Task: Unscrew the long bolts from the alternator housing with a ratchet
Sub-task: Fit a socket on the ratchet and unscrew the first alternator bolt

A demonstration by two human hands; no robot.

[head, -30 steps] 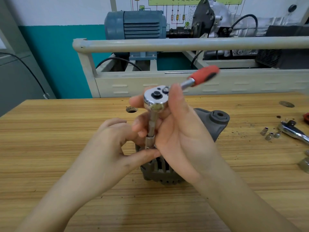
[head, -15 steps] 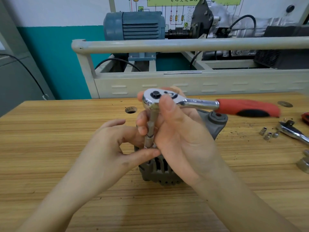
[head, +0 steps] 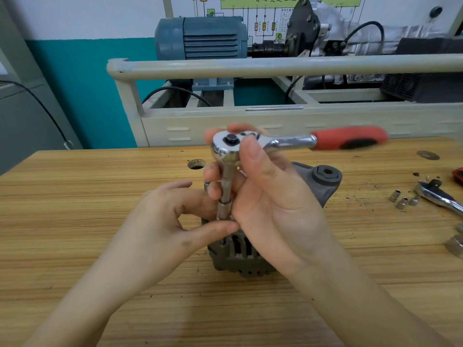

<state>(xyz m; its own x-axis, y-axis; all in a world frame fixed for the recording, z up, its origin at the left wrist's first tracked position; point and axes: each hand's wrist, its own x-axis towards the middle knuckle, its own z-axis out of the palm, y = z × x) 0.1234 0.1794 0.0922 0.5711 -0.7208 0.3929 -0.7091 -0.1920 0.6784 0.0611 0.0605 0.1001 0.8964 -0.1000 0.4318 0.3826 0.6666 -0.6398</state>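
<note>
1. The right hand is curled around the chrome head of a ratchet, with the thumb lying over the top of the head and the fingers wrapped behind it.
2. The left hand pinches the lower end of the socket extension between thumb and forefinger, right where it meets the housing. The two hands sit close together, almost touching.
3. The ratchet's red and black handle sticks out to the right, roughly level, and looks blurred.
4. The extension runs straight down from the ratchet head to the top of the alternator housing. Whether it sits on a bolt cannot be told, since the fingers hide the joint.
5. The grey alternator housing stands on the wooden tabletop, in the middle and directly under both hands. Its mounting ear points back and to the right.
6. To the right on the tabletop lie three small sockets, close together, and beside them a second chrome ratchet.
7. Behind the tabletop stands a cream metal frame carrying a blue electric motor.
</note>
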